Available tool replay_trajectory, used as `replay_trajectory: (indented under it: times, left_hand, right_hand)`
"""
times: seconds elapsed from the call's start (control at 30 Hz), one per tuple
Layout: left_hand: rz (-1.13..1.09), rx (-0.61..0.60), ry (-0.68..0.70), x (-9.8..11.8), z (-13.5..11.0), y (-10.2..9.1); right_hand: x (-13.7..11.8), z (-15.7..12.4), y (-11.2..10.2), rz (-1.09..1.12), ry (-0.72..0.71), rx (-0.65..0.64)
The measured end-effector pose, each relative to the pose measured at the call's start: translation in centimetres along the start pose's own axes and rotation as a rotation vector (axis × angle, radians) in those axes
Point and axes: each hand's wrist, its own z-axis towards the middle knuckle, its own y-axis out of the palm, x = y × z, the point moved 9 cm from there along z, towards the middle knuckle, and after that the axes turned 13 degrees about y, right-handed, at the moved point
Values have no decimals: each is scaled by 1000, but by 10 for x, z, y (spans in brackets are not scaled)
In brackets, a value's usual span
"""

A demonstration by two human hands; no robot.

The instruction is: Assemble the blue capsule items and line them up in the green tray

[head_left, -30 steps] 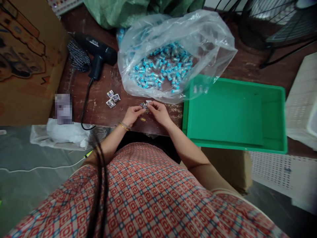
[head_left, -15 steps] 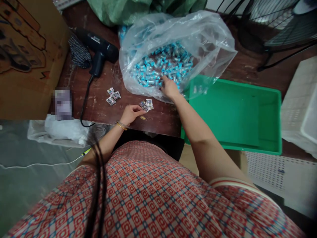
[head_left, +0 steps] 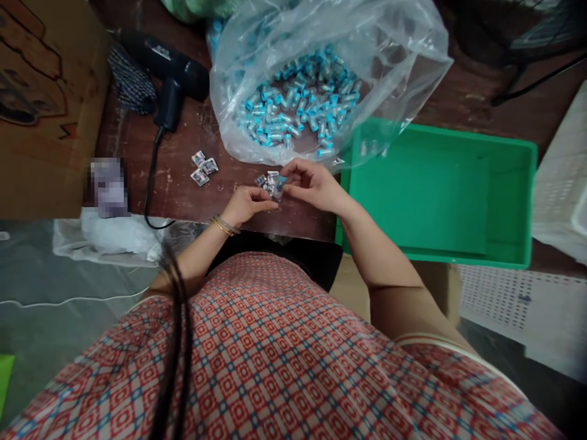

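Note:
My right hand (head_left: 312,185) pinches a small clear vial with a blue cap (head_left: 279,188) between thumb and fingers, just above the table's front part. Close beside it, my left hand (head_left: 250,205) is closed with thumb and forefinger together at the vial's lower end; what they grip is too small to make out. Several small printed packets (head_left: 272,175) lie right behind the fingertips, partly covered. Farther left rest 3 more packets (head_left: 200,177) in a loose group. Behind both hands, a clear plastic bag (head_left: 224,131) lies open, with many blue-capped vials (head_left: 279,125) inside.
A green bin (head_left: 440,189) stands at the right, the bag's edge overlapping its corner. A black heat gun (head_left: 172,91) lies at the left, its cord running to the table edge. A cardboard box (head_left: 50,122) stands far left, and a black fan (head_left: 518,67) at the back right.
My right hand has come out of the bag toward me with a vial and now meets my left hand. The left hand stays by the packets. The view has shifted slightly.

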Motion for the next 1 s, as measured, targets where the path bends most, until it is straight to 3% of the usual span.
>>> replay_trajectory:
  times: [0.2,0.3,0.53,0.67,0.77,1.0]
  left_hand:
    - [-96,32,-47,-6,-8,7]
    - [-204,56,-66,-14,-13,14]
    - [-615,-61,-321,-37,-39,43]
    - [-591,-26,-275,-32,-42,43]
    - [-569,-24,-248,-27,-40,46]
    - [-643,66,-163,-11,-26,48]
  right_hand:
    - [19,-8,-2,20,42,19]
    - [28,-16,-2,-26,36,109]
    - [52,-43,27,5,-2,204]
    - [52,-56,29,33,-88,299]
    - [51,-60,29,27,-117,302]
    - [69,-60,25,267,-63,408]
